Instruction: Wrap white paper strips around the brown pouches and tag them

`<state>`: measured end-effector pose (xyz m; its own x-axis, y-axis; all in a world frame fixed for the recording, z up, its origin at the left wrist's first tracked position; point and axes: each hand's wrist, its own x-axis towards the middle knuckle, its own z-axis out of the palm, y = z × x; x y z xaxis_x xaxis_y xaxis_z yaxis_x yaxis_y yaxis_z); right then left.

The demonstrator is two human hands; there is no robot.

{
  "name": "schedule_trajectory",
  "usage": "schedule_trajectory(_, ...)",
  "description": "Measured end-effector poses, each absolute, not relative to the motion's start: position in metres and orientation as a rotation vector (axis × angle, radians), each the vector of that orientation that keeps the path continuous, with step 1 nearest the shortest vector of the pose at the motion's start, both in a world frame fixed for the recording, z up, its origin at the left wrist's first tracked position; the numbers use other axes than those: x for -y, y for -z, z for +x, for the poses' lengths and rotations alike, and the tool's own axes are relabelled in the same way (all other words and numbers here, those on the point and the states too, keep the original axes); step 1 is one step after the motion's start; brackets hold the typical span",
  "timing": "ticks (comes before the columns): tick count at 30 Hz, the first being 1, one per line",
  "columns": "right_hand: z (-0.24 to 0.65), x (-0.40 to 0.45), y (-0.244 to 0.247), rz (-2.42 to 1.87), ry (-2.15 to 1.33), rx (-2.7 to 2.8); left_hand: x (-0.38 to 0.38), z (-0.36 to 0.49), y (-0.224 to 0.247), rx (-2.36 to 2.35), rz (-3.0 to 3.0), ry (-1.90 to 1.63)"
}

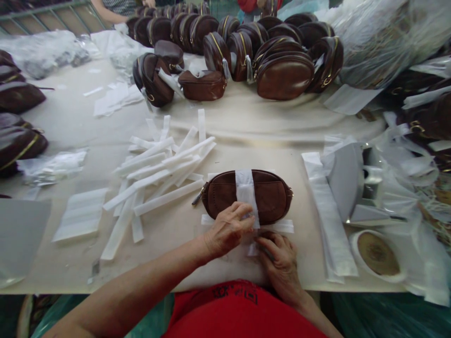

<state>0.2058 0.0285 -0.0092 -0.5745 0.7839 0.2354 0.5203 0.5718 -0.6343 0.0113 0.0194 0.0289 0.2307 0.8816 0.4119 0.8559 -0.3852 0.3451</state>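
Observation:
A brown oval bag lies flat on the table in front of me. Across its middle runs a white wrapping strip, with its lower end hanging over the bag's near edge. My left hand rests at that near edge, fingers bent and pressed on the strip. Just below the bag, my right hand has thumb and fingers closed near the strip's tail; what lies between them is hidden. Another white strip shows flat under the bag's near side.
Loose white strips lie piled left of the bag, near a stack of white sheets. A tape dispenser, a tape roll and plastic film are at right. Several brown bags stand at the back; people are beyond.

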Motion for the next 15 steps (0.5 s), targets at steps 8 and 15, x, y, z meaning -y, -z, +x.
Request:
schedule_trajectory(8, 0.202, -0.032, 0.013, -0.787, -0.452, 2.330, -0.023, 0.014, -0.032, -1.762, 2.518, -0.540)
schedule_trajectory(15, 0.198, -0.039, 0.003, -0.483, -0.502, 2.348, -0.022, 0.009, -0.027, -1.653, 2.732, -0.663)
